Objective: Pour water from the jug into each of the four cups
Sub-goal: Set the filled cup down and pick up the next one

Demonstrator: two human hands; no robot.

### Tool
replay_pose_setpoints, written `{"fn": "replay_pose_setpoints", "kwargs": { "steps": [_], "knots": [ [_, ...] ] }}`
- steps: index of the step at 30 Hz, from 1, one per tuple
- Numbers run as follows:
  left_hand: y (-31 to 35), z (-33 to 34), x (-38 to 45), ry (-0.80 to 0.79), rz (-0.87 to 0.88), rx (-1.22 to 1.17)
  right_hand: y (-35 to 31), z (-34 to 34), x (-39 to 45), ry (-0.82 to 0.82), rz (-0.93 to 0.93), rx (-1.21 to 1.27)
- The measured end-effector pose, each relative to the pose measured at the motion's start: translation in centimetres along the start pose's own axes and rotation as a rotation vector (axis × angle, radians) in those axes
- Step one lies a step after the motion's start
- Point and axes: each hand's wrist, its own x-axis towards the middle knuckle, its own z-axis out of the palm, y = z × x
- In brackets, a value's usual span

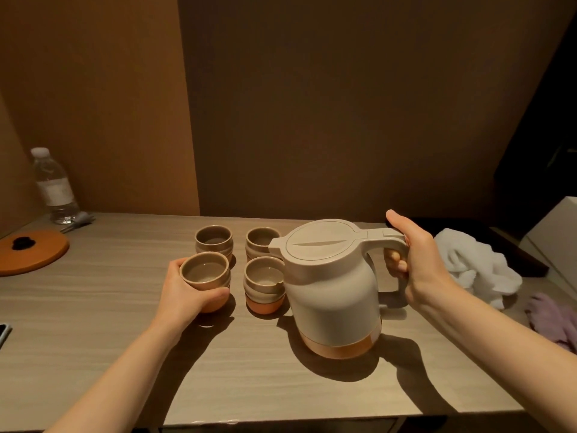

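A beige jug with an orange base and a closed lid stands upright on the wooden table. My right hand is wrapped around its handle. Four beige cups with orange bottoms sit in a square to the jug's left. My left hand grips the near-left cup, which holds some liquid. The near-right cup stands right beside the jug. Behind them are the far-left cup and the far-right cup, the latter partly hidden by the jug's spout.
A plastic water bottle stands at the far left by the wall. An orange round lid lies near it. A white towel and a purple cloth lie right of the jug. A phone edge shows at left.
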Motion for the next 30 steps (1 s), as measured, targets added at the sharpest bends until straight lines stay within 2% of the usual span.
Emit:
{"fn": "replay_pose_setpoints", "kwargs": {
  "steps": [15, 23, 27, 30],
  "knots": [
    [-0.7, 0.5, -0.1, -0.042, -0.012, 0.091, 1.2, 0.0, 0.9, -0.025, -0.004, 0.009],
    [0.2, -0.7, -0.2, -0.143, -0.098, 0.044, 1.2, -0.2, 0.6, -0.022, 0.010, 0.022],
    [2.1, -0.6, 0.1, -0.076, -0.136, 0.063, 1.0, -0.3, 0.5, -0.019, 0.001, 0.021],
    [3.8, -0.1, 0.7, -0.011, -0.065, 0.120, 0.6, -0.6, 0.6, -0.026, -0.011, 0.030]
  ]
}}
